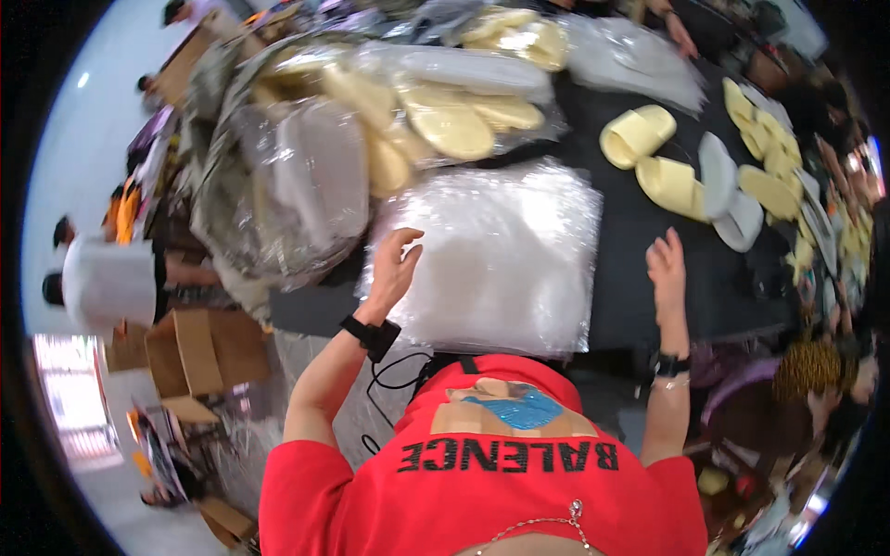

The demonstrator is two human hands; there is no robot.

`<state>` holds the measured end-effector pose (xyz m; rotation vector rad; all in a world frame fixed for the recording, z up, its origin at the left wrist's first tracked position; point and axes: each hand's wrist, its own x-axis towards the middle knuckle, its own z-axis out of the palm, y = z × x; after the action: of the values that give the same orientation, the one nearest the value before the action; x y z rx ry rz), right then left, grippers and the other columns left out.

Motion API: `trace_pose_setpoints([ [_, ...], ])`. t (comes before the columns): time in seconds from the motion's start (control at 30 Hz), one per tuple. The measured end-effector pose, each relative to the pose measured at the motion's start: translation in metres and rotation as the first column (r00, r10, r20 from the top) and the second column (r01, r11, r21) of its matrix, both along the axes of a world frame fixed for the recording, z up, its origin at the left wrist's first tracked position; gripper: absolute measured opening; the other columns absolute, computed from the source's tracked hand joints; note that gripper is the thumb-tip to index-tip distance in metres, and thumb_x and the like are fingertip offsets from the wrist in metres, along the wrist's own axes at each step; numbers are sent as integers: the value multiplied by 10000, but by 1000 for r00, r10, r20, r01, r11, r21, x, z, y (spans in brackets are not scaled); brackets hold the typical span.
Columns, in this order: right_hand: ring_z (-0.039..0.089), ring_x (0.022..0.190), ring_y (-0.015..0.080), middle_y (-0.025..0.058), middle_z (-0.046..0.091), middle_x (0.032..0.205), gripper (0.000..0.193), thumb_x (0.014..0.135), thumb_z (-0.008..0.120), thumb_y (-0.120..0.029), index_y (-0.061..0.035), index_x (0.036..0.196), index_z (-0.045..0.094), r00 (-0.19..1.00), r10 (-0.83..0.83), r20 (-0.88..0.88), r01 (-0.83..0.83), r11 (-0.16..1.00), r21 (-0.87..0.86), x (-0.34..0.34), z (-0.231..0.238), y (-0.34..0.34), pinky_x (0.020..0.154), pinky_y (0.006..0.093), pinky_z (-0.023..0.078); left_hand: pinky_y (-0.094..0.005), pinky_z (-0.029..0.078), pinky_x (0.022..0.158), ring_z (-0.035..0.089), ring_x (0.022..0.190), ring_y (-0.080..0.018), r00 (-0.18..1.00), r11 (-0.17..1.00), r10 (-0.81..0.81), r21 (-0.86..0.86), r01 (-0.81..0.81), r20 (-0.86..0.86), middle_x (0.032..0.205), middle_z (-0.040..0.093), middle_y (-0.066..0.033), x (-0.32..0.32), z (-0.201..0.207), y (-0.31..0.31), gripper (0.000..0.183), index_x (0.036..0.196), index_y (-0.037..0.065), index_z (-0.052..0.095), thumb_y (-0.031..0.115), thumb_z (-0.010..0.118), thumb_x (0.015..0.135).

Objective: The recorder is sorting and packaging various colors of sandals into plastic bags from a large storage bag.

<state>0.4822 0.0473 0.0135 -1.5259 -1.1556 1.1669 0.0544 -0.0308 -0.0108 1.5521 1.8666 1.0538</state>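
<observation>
A stack of clear plastic bags [501,259] lies on the black table in front of me. Over its left edge is my left hand [397,269], fingers loosely bent and apart, holding nothing. My right hand [666,264] hovers above the dark tabletop to the right of the stack, empty, its fingers slightly curled. Beyond the right hand lie a yellow slipper [638,135] and a second yellow slipper [671,185]. Beside them are a white slipper [716,174] and another white slipper [739,222]. Neither hand touches a slipper.
At the left, a grey-green sack [218,185] holds bagged slippers [324,176]. More bagged yellow slippers [445,125] and plastic bags [630,60] cover the far side. Loose yellow slippers [769,190] pile up at the right. Cardboard boxes [209,352] and people stand around the table [621,306].
</observation>
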Motion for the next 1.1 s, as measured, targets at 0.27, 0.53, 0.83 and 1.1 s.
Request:
trace_pose_setpoints([
  [0.27,118,1353,353,137,209,1455,795,711,645,-476,-146,1365,334,193,558,807,-740,623,-253,-111,-72,-62,1022,626,26,-426,267,1007,354,1184,-361,746,782,590,450,-431,-310,1262,405,-202,-99,46,5,526,1223,38,433,105,636,742],
  [0.53,94,1364,326,103,192,1470,793,691,634,-543,-182,1348,377,240,584,775,-733,632,-250,-109,-92,-60,1024,629,0,-418,342,972,409,1166,-395,606,649,759,201,-734,-239,1284,384,-259,-163,32,39,953,1377,12,178,211,741,634],
  [0.83,126,1357,319,90,215,1460,784,688,637,-541,-223,1350,363,280,513,811,-732,661,-165,-101,-106,-62,1013,649,36,-309,380,897,465,1053,-232,919,689,336,612,-388,204,1198,440,-173,-121,130,27,670,1297,-47,304,-15,650,725],
  [1.1,258,1312,321,101,399,1355,604,839,432,-574,-192,1307,439,513,569,643,-682,725,-98,-93,-133,-46,1025,595,103,-413,436,842,529,984,-322,601,866,163,406,294,-782,1151,506,-176,-24,28,-29,558,1247,89,450,-16,585,715],
])
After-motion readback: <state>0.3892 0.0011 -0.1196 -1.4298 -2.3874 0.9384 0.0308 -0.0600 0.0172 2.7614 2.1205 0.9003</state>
